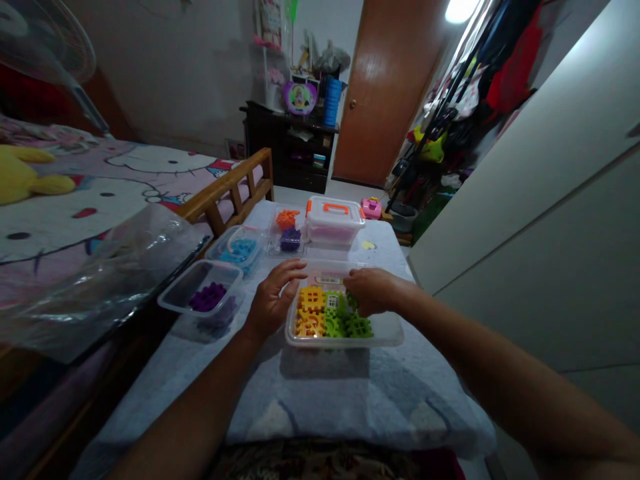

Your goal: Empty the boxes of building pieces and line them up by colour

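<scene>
A clear plastic bin (385, 331) stands on the cloth-covered table, with yellow pieces (312, 311) on its left side and green pieces (336, 325) beside them. My left hand (274, 297) is at the bin's left edge, fingers apart and holding nothing. Inside the bin, over the green pieces, my right hand (371, 291) has its fingers closed on a green piece (352, 300), mostly covered by the hand.
Left of the bin are a tub with purple pieces (208, 297) and one with blue pieces (239, 251). Behind it stand a tray with orange and purple pieces (289, 230) and an orange-handled lidded box (335, 220). A bed rail (235, 190) borders the left.
</scene>
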